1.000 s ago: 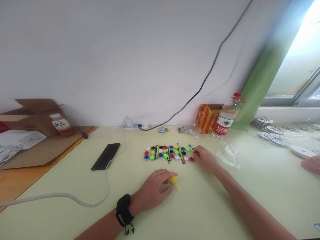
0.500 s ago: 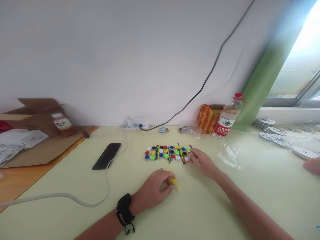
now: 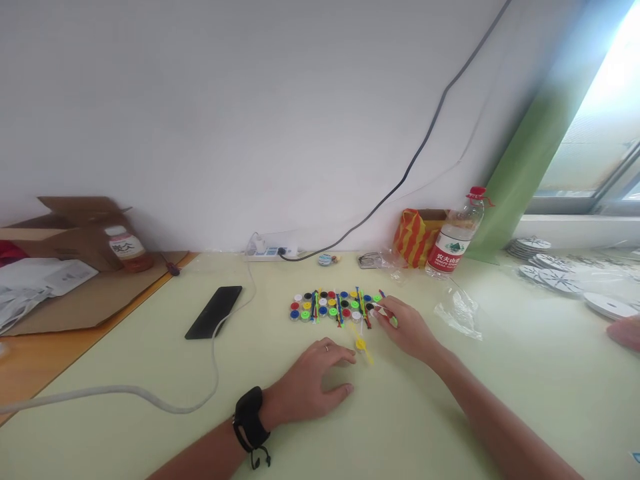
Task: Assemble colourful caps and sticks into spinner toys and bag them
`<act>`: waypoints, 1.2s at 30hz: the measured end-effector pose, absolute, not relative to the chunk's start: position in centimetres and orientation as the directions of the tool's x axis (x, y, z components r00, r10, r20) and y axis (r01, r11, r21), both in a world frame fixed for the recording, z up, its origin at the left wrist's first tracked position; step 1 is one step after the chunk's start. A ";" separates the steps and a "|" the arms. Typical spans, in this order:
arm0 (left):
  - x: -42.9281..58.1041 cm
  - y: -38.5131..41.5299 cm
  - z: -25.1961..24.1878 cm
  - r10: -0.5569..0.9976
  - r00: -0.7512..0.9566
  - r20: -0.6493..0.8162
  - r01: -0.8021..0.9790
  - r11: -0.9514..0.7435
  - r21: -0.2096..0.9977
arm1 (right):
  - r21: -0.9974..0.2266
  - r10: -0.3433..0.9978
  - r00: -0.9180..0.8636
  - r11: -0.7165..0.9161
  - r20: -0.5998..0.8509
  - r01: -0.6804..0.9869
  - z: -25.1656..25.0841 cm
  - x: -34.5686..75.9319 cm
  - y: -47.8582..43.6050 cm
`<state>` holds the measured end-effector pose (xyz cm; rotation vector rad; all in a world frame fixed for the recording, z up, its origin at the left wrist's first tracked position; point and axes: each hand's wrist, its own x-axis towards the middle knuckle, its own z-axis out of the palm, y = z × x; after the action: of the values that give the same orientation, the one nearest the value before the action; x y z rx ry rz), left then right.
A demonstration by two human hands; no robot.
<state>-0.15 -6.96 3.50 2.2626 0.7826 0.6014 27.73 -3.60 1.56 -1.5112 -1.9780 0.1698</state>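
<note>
Showing parted fingers, left hand rests beside a likely light, stiff yellow disc, best rim-pinched; grip of right hand unclear.

The left hand lay palm down, just left of and nearer the person than the yellow disc, its thumb and index finger spread apart, the index fingertip closest to the disc. The left forearm slanted up from the disc's near left. Right of the disc and slightly farther off, the right hand bent its fingers downward, its forearm reaching in from the near right.
</note>
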 end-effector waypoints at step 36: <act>0.8 -3.6 1.4 0.868 0.482 0.119 -0.037 -0.115 0.993 | -0.791 0.882 -0.288 0.464 0.372 0.398 3.3 22.4 -7.1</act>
<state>0.85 -3.64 1.41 1.4881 0.7632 0.9135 22.42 -7.09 3.30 -1.0757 -1.8779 0.7312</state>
